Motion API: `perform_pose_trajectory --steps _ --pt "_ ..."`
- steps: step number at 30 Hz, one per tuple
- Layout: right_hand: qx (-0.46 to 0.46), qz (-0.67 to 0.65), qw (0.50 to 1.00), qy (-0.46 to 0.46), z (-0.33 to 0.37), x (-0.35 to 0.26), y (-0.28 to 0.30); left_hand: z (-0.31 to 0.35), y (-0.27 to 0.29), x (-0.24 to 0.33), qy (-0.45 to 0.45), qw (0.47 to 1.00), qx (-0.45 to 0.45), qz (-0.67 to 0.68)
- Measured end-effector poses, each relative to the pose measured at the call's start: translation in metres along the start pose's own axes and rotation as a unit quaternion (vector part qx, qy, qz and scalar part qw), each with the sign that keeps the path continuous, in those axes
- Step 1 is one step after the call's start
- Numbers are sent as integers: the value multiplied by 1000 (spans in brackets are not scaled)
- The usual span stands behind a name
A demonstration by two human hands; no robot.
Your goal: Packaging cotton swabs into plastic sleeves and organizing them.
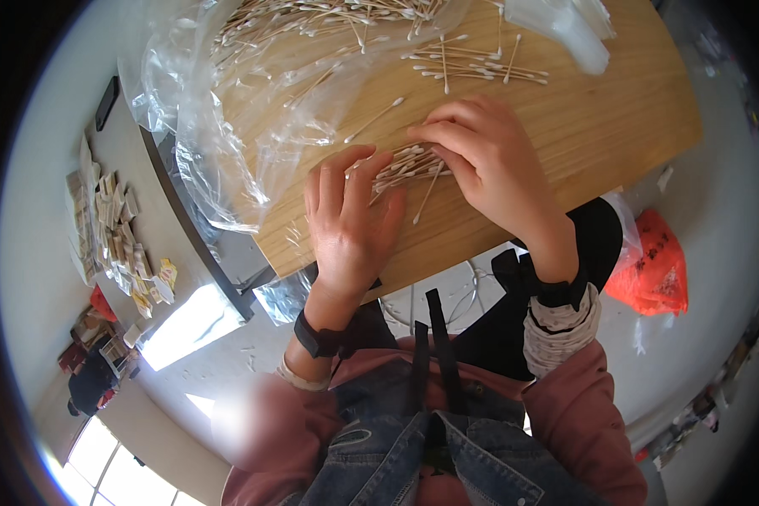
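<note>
A small bundle of cotton swabs (410,165) lies low over the wooden table between my two hands. My left hand (346,221) curls round its left end, thumb on the near side and fingers on the far side. At the other end, my right hand (496,156) has its bent fingers and thumb closed about the swabs; its fingertips partly hide them. One swab (428,192) sticks out of the bundle toward me, beside the right thumb. Just beyond the hands, a single swab (374,120) rests on the table.
A clear plastic bag (219,160) with a big heap of swabs (312,25) covers the table's far left. Loose swabs (481,66) lie beyond my right hand, near clear plastic packaging (578,38). Small packets (118,223) lie on a side table; a red bag (654,266) is on the floor.
</note>
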State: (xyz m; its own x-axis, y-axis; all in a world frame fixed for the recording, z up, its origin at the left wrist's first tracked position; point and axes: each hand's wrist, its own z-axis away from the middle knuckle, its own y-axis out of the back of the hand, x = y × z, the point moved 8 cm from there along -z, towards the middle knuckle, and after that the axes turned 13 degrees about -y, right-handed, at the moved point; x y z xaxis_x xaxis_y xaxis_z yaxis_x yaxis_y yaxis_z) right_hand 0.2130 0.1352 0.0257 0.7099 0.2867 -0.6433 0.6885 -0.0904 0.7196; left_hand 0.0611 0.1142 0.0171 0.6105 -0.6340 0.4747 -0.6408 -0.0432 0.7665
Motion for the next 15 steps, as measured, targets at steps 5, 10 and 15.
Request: perform_pose_trajectory --steps 5,10,15 --pt "-19 8 999 -43 31 -5 5 6 -32 23 -31 987 -131 -92" --pt "10 42 998 -55 38 -1 6 12 -54 23 -11 976 -177 -130" --pt "21 23 997 -70 45 14 26 13 -55 22 -26 970 -182 -161"
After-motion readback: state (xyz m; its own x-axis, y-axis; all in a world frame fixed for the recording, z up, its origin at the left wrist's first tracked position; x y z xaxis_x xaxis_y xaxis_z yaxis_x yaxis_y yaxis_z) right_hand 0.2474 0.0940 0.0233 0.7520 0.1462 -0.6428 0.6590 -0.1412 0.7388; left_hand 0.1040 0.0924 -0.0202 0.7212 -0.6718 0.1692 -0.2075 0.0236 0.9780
